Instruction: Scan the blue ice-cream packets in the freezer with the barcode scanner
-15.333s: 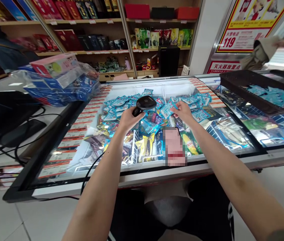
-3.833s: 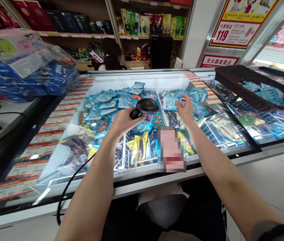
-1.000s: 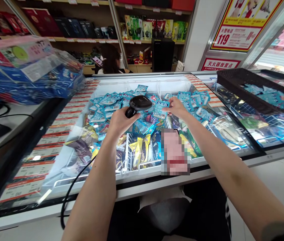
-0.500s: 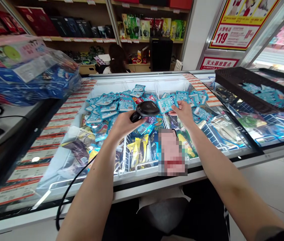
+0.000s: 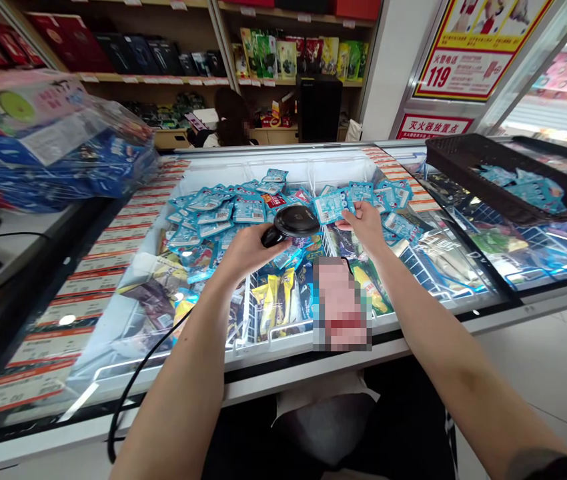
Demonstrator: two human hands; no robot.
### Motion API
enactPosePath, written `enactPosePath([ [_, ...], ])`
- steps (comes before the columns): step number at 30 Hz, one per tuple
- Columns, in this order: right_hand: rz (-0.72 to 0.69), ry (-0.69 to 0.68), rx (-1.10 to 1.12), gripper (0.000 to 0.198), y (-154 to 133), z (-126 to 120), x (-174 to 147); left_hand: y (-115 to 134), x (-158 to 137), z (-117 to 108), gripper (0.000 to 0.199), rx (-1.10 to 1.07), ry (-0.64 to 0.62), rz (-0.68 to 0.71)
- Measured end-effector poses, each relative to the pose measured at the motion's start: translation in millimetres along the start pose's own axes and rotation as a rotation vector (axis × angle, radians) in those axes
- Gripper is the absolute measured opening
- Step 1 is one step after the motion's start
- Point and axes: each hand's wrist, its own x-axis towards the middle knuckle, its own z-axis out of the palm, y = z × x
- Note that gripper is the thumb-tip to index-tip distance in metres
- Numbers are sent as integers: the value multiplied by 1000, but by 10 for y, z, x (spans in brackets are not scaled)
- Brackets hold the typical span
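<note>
My left hand (image 5: pixel 251 252) is wrapped round the handle of a black barcode scanner (image 5: pixel 297 220), its head turned toward the right. Between the fingertips of my right hand (image 5: pixel 365 225) is the edge of a blue packet (image 5: pixel 331 206) with a white label, close beside the scanner head. Several more blue packets (image 5: pixel 213 208) lie heaped in the chest freezer (image 5: pixel 243 363) behind and left of the scanner. Other blue packets (image 5: pixel 398 225) lie just right of my right hand. Below the hands are yellow-wrapped ice creams (image 5: pixel 276 300) in a wire basket.
A pixelated phone-shaped object (image 5: pixel 341 303) is at the freezer's front edge. A dark basket (image 5: pixel 493 193) holding blue packets sits on the right lid. Plastic-wrapped boxes (image 5: pixel 53 140) stand at left. The scanner cable (image 5: pixel 136 383) runs beneath my left arm. A person (image 5: pixel 231 120) is behind the freezer.
The scanner has dropped very slightly relative to the packet. Both hands keep their holds, and the whole view has shifted a little.
</note>
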Motion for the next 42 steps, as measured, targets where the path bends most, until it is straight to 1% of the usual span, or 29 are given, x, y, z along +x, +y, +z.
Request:
enactPosePath([
  [5, -17, 16, -24, 30, 27, 15, 11, -8, 5, 6, 43, 13, -5, -3],
  [9, -43, 32, 34, 39, 76, 0, 47, -15, -4, 6, 46, -22, 4, -10],
  [12, -93, 117, 37, 51, 114, -74, 95, -34, -4, -12, 47, -52, 36, -24],
  [15, -118, 222, -40, 57, 132, -208, 142, -65, 3, -49, 48, -43, 99, -68],
  [18, -127, 319, -206, 54, 132, -357, 163, -113, 15, -85, 49, -34, 163, -122],
  [22, -138, 470, -596, 44, 107, -493, 140, -194, 35, -106, 50, -48, 232, -184],
  [25, -172, 553, -829, 39, 75, -518, 101, -237, 47, -107, 49, -46, 263, -213],
  [27, -235, 535, -918, 40, 54, -494, 75, -251, 52, -106, 48, -46, 274, -221],
  [30, -330, 386, -1002, 42, 33, -418, 41, -258, 57, -104, 47, -41, 276, -218],
  [32, -348, 292, -1042, 43, 32, -367, 26, -258, 57, -105, 46, -36, 280, -212],
  [34, -339, 263, -1069, 43, 37, -337, 18, -256, 54, -107, 46, -33, 287, -206],
  [37, -353, 296, -1060, 43, 36, -305, 24, -255, 50, -114, 45, -36, 280, -202],
  [39, -397, 282, -1019, 43, 21, -255, 46, -258, 48, -120, 46, -40, 270, -207],
  [40, -422, 245, -991, 42, 8, -213, 64, -261, 48, -123, 46, -41, 268, -210],
  [42, -463, 115, -925, 42, -27, -93, 116, -268, 48, -128, 46, -41, 267, -214],
])
